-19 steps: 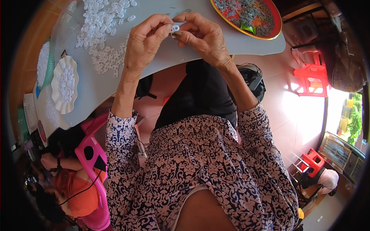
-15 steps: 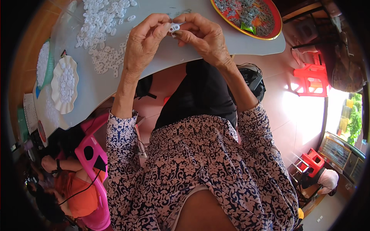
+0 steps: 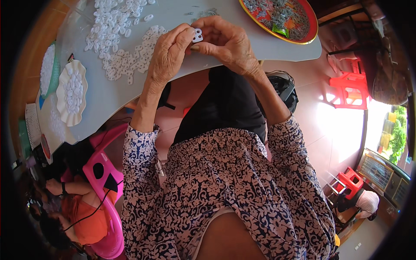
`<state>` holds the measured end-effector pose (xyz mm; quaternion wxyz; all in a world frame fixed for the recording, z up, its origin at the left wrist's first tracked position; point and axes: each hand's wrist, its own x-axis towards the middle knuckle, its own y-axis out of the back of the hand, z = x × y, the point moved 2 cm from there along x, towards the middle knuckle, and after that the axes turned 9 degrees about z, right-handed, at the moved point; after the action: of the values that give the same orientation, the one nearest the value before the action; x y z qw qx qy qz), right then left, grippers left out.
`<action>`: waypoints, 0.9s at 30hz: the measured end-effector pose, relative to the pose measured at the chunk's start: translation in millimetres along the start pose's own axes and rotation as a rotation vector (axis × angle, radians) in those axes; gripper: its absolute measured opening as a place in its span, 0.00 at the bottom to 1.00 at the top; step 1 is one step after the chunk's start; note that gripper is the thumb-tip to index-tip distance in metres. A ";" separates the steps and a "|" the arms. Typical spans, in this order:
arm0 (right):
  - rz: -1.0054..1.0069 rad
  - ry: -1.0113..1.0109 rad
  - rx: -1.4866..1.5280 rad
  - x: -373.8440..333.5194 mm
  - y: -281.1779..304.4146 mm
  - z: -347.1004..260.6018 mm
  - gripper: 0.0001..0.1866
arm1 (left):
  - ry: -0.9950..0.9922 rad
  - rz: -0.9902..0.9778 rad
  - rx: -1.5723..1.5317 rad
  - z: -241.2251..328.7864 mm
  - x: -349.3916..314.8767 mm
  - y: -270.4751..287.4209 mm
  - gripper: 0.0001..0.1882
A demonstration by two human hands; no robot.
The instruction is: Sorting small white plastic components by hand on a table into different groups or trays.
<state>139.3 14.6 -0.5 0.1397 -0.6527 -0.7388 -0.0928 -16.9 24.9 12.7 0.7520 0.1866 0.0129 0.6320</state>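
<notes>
A small white plastic piece with round holes (image 3: 197,35) is pinched in the fingertips of my left hand (image 3: 172,50), above the grey table near its front edge. My right hand (image 3: 229,45) curves around the piece from the right. Its thumb lies just below the piece and its index finger arches above, with a gap between them. The other right fingers curl behind and are partly hidden. Many similar white pieces (image 3: 125,63) lie loose on the table left of my left hand. Small grey metal parts (image 3: 203,13) lie beyond my hands.
A red round tray with a gold rim (image 3: 313,37) holds grey metal parts and a green packet (image 3: 281,31). At left, a wavy white dish (image 3: 63,93) holds white pieces. A person in orange (image 3: 89,219) sits by a pink chair (image 3: 115,229). Red stools (image 3: 351,89) stand right.
The white piece has turned and shows more of its holed face. My left hand has shifted slightly right and down. My right thumb has moved off the piece's face to below it.
</notes>
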 end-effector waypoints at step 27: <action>0.039 0.182 -0.276 -4.3 3.1 2.3 0.12 | -0.103 -0.147 0.065 -13.2 6.4 -0.7 0.21</action>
<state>142.6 11.7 -4.2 0.1170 -0.6690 -0.6904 -0.2494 -18.3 34.3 1.6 0.7895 0.2418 0.0083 0.5640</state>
